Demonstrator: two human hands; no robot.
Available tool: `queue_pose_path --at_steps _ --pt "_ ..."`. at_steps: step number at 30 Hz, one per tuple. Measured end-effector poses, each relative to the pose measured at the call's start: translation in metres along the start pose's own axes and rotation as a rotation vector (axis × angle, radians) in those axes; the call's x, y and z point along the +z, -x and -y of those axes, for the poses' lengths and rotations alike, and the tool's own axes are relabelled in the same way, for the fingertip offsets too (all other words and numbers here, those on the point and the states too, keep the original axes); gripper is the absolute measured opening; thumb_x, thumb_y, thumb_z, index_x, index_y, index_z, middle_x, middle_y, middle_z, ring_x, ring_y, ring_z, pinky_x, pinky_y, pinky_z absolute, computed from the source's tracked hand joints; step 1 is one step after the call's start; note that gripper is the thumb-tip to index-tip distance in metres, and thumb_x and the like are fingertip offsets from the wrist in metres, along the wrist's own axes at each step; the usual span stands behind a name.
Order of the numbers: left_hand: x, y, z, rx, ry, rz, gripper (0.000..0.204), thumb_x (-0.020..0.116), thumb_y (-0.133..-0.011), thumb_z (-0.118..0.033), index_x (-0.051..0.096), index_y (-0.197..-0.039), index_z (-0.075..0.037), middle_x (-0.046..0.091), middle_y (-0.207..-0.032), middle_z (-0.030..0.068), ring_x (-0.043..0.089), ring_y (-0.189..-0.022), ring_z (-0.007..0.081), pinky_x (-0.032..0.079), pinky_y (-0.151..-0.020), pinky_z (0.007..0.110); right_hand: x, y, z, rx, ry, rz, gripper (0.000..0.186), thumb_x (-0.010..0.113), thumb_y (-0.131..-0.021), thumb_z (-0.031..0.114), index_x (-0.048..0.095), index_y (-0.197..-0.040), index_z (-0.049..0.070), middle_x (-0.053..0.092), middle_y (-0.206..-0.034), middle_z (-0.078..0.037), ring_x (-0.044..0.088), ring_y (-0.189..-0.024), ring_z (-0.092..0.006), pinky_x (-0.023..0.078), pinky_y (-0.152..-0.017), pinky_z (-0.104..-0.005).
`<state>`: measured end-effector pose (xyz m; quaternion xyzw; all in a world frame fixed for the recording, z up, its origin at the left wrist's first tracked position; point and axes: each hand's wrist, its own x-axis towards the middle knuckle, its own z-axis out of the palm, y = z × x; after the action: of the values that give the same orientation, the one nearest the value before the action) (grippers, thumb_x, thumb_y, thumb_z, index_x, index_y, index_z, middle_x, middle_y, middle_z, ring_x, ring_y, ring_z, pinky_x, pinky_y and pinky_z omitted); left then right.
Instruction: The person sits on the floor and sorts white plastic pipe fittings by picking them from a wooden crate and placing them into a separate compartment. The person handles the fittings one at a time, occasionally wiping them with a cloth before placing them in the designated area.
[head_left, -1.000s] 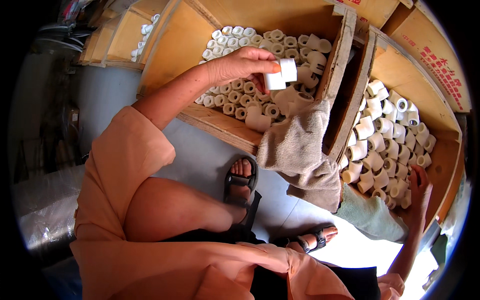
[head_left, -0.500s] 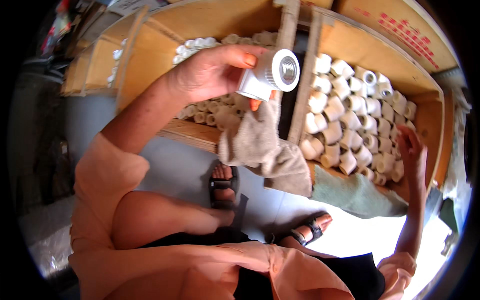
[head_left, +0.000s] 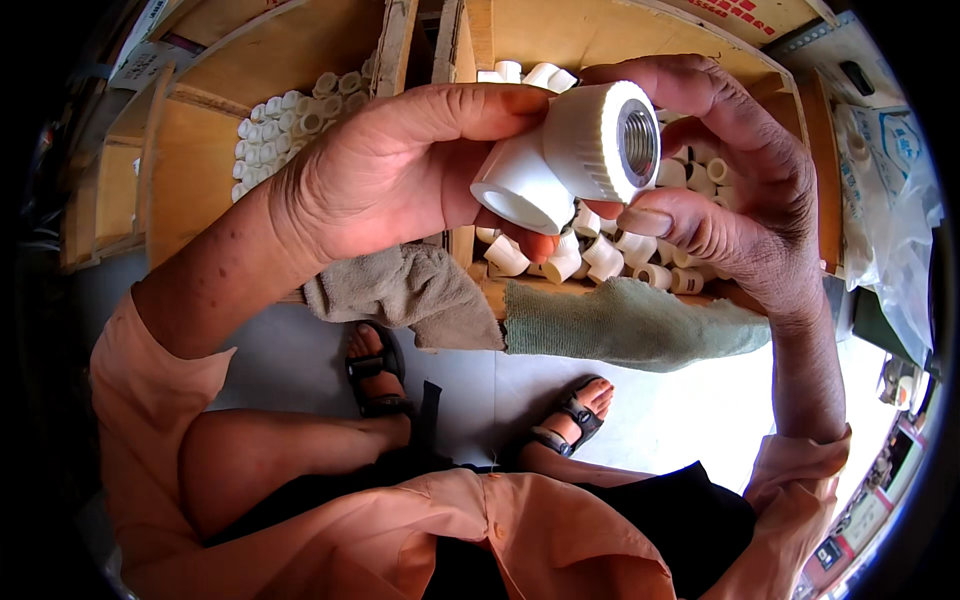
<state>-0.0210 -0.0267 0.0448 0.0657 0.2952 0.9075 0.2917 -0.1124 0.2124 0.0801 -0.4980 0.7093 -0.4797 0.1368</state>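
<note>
A white plastic pipe elbow (head_left: 575, 150) with a ribbed collar and a threaded metal insert is held up in front of me, above the crates. My left hand (head_left: 420, 160) grips its plain end, thumb on top and fingertips below. My right hand (head_left: 745, 165) curves around the ribbed collar, with the thumb at its lower edge and the fingers behind. The threaded opening faces right, toward my right palm. Part of the elbow's far side is hidden by my fingers.
Behind my hands, a wooden crate (head_left: 800, 100) holds many white fittings (head_left: 605, 258). Another wooden crate (head_left: 200, 120) with smaller white pieces (head_left: 268, 140) stands to the left. A brown cloth (head_left: 405, 295) and a green cloth (head_left: 630, 325) hang over the front edges. Plastic bags (head_left: 890, 190) lie at right.
My right hand has come up from the right-hand crate to the elbow and now holds its collar. The elbow appears closer, and the view has shifted right.
</note>
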Motion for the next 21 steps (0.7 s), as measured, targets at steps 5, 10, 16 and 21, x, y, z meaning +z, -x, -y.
queue_pose_path --at_steps 5,10,16,21 --pt "0.009 -0.003 0.015 -0.055 -0.190 -0.255 0.043 0.047 -0.099 -0.033 0.053 -0.126 0.001 0.062 -0.115 0.0154 0.064 -0.095 0.0259 0.054 -0.080 0.042 0.003 0.005 0.003 0.185 -0.047 -0.044 0.068 0.078 -0.069 0.041 0.057 -0.119 0.001 0.064 -0.109 -0.011 0.062 -0.102 -0.0216 0.047 -0.094 -0.0366" --pt "0.005 -0.008 -0.005 -0.076 -0.519 -0.239 0.061 0.045 -0.096 -0.046 0.044 -0.135 0.001 0.060 -0.112 0.0140 0.060 -0.086 0.0166 0.049 -0.080 0.032 -0.029 0.032 -0.039 0.349 0.178 -0.093 0.051 0.071 -0.079 0.044 0.061 -0.110 0.004 0.069 -0.096 -0.010 0.067 -0.090 -0.0192 0.053 -0.084 -0.0337" --pt "-0.014 0.010 -0.023 -0.004 -0.560 -0.373 0.061 0.049 -0.093 -0.043 0.044 -0.135 0.002 0.059 -0.107 0.0103 0.058 -0.083 0.0148 0.048 -0.080 0.031 -0.036 0.064 -0.099 0.767 0.881 0.208 0.035 0.067 -0.082 0.035 0.064 -0.106 0.010 0.068 -0.093 -0.009 0.067 -0.087 -0.0240 0.054 -0.080 -0.0366" --pt "-0.027 0.018 -0.035 0.042 -0.596 -0.414 0.060 0.050 -0.092 -0.041 0.044 -0.135 0.001 0.060 -0.106 0.0079 0.056 -0.083 0.0134 0.047 -0.080 0.029 -0.054 0.098 -0.139 0.653 1.111 0.244 0.025 0.058 -0.087 0.027 0.063 -0.106 0.013 0.065 -0.099 -0.011 0.064 -0.089 -0.0301 0.053 -0.078 -0.0423"
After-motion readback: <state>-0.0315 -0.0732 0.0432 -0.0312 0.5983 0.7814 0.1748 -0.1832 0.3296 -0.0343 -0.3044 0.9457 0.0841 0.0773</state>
